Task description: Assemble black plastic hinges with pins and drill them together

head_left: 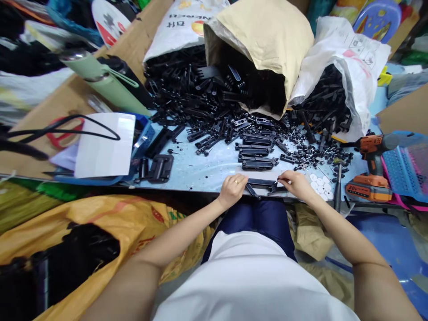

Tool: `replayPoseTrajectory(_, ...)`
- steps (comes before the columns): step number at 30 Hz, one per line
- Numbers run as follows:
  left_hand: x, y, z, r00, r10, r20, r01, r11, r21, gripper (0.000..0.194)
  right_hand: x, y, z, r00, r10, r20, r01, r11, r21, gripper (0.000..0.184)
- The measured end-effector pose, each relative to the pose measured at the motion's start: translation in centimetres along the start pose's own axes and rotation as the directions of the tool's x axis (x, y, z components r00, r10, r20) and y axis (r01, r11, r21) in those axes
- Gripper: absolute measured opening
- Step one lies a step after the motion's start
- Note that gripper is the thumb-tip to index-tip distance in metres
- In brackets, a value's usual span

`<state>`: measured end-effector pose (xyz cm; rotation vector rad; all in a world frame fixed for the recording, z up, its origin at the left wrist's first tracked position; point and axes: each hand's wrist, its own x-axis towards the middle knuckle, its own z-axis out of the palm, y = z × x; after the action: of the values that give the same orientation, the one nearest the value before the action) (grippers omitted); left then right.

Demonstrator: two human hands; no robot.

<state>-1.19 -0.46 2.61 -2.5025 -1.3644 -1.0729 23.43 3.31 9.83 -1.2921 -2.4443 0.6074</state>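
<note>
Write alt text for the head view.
A person's left hand holds one end of a long black part on a pale blue table, the right hand pinching at its other end. Beyond lie a row of black assemblies, heaped black pieces and open sacks; an orange power tool stands at right.

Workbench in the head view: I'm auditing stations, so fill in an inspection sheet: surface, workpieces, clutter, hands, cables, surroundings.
Surface: blue tabletop, partly covered by parts.
Workpieces: long black part between the hands; black assemblies lined up beyond it.
Clutter: loose black parts heaped before three open sacks; white discs, hammer and cordless drill-driver at right.
Hands: left hand grips the long black part's left end; right hand pinches at its right end, object unclear.
Cables: black cord-like loop over a white sheet.
Surroundings: orange-yellow sack lower left; blue plastic chair lower right.
</note>
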Motion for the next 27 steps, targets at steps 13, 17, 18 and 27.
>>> replayPoseTrajectory(13, 2.8, 2.4, 1.9, 0.897, 0.200, 0.395, -0.199, 0.979, -0.045, 0.047, -3.6, 4.0, 3.5, 0.938, -0.348, 0.012, 0.336, 0.896, -0.289, 0.044)
replayPoseTrajectory(17, 3.7, 2.8, 2.2, 0.859, 0.211, 0.466, -0.182, 0.977, -0.108, 0.063, -2.9, 5.4, 3.2, 0.917, -0.383, 0.107, 0.397, 0.865, -0.308, 0.042)
replayPoseTrajectory(18, 3.8, 2.7, 2.1, 0.846, 0.235, 0.478, -0.199, 0.972, -0.126, 0.064, -2.5, 5.7, 2.9, 0.895, -0.421, 0.149, 0.447, 0.844, -0.296, 0.041)
replayPoseTrajectory(27, 4.5, 2.2, 1.1, 0.912, 0.134, 0.389, -0.154, 0.988, 0.019, 0.047, -1.8, 3.3, 0.0, 0.896, -0.444, 0.022, 0.390, 0.762, -0.517, 0.061)
